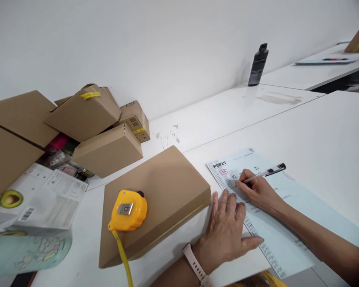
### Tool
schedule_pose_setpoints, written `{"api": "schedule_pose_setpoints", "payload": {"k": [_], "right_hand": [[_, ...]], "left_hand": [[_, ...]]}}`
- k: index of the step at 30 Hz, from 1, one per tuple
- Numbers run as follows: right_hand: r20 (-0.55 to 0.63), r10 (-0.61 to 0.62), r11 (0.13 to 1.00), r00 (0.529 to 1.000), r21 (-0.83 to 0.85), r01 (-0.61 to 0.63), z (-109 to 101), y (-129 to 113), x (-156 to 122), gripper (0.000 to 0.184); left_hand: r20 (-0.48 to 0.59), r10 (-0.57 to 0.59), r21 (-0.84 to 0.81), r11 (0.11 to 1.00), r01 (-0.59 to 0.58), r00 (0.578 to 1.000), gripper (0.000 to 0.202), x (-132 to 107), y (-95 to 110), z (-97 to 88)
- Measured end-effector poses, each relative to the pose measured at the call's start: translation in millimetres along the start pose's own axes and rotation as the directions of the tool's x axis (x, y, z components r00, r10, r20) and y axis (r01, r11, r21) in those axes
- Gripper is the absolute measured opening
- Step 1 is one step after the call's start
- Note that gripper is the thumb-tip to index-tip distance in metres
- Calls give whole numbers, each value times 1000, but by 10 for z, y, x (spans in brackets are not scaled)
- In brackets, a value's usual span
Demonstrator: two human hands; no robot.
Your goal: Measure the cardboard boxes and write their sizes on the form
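A person fills in a printed form (275, 223) on a white surface (326, 135), the right hand (259, 191) closed around a pen (265, 172) whose tip meets the paper near its top, beside a red and black letterhead. The left hand (227, 227) lies flat and open, fingers spread, pinning the sheet's near edge; a pale watch strap (194, 265) circles that wrist. Writing appears to be the step in hand, and it seems to call for a steady sheet and small, light strokes. Just left of the form lies a flat cardboard box (158, 199), matte brown with crisp edges, carrying a glossy yellow tape measure (128, 210) whose blade trails off the front edge. Further left, smaller cardboard boxes (92, 123) are heaped against the wall, some sealed with yellow tape, beside leaflets (48, 199) printed with an avocado. A dark bottle (258, 65) stands well apart by the wall.
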State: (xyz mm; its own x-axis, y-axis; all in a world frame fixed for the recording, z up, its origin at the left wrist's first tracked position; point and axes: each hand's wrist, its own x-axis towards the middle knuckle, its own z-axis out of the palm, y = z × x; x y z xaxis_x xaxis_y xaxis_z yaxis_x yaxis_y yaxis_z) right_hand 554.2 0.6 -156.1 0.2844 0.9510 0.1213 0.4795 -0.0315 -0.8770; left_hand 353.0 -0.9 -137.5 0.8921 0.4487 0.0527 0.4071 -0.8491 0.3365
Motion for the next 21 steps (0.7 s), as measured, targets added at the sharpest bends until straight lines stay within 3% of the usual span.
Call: {"api": "schedule_pose_setpoints", "payload": {"k": [21], "right_hand": [[-35,-5,1000,999,-26,4,-15,-52,-8,29]], "left_hand": [[-11,2,1,1000,-2,1000,75,4,1,-6]]}}
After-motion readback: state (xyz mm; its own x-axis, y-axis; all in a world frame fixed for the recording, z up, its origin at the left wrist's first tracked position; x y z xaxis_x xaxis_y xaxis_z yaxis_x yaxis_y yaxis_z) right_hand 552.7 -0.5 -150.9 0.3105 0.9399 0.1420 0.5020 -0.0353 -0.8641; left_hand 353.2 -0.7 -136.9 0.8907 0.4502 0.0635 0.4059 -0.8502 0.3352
